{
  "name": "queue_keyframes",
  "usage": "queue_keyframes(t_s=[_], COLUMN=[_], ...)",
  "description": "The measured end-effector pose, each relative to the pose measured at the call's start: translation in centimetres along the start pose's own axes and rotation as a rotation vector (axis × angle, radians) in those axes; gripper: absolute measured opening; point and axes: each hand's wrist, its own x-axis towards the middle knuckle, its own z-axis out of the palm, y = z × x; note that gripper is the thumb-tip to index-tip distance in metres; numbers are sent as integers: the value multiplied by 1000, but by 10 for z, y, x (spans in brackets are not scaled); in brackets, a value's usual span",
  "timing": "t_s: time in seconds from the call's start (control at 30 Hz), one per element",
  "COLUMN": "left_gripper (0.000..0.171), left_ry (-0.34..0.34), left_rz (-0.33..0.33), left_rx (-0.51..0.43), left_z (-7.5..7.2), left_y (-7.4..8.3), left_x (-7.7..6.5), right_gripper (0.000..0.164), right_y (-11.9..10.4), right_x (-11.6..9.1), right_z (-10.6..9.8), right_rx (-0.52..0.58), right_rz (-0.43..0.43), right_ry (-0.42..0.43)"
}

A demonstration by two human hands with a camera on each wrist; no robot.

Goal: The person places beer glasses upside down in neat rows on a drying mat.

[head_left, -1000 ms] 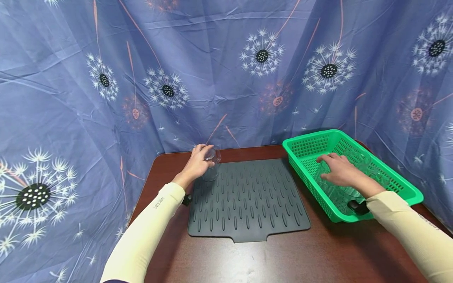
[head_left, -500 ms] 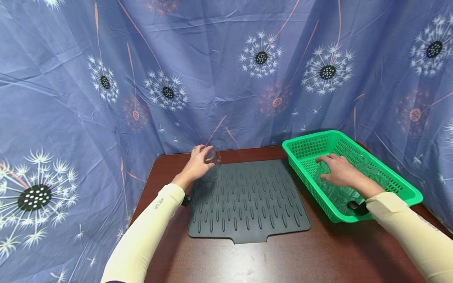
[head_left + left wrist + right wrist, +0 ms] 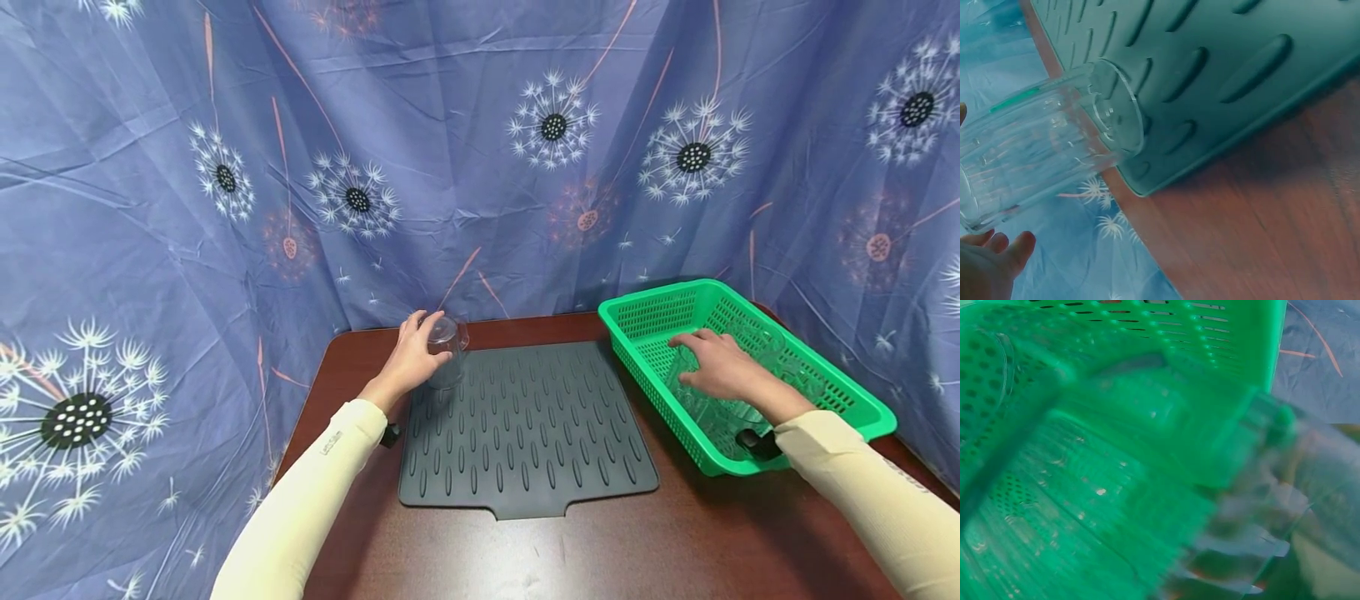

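Note:
A clear glass mug (image 3: 447,369), with what looks like a handle on its right, stands on the back left corner of the dark ribbed mat (image 3: 525,425). It appears mouth down. Beside it, my left hand (image 3: 407,363) has its fingers spread around the upper end; in the left wrist view, fingertips (image 3: 1019,250) lie apart from the glass (image 3: 1035,144). My right hand (image 3: 722,364) hangs over the green basket (image 3: 660,400), fingers loosely bent, above several clear glasses (image 3: 795,375). The right wrist view shows ribbed glass (image 3: 1104,506) up close, blurred, but no fingers; contact cannot be told.
The mat lies on a brown wooden table (image 3: 480,558). The basket, with raised slotted walls, stands right of the mat. A blue curtain (image 3: 465,167) with dandelion prints hangs behind the table's back edge.
My left hand has loosened from the mug and drawn slightly left, its fingers spreading wider. The mug stays on the mat. My right hand has hardly moved.

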Motion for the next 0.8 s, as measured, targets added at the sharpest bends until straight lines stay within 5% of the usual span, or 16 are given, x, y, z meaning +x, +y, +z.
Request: queue_keyframes(t_s=[0.8], left_gripper=[86], left_ry=[73], left_rz=[13], left_rx=[-38], left_z=[0], left_y=[-21], left_x=[-62], right_gripper=[58], right_y=[2], right_x=[1], right_z=[-2], right_rx=[-8], right_rz=[51], right_ry=[-16])
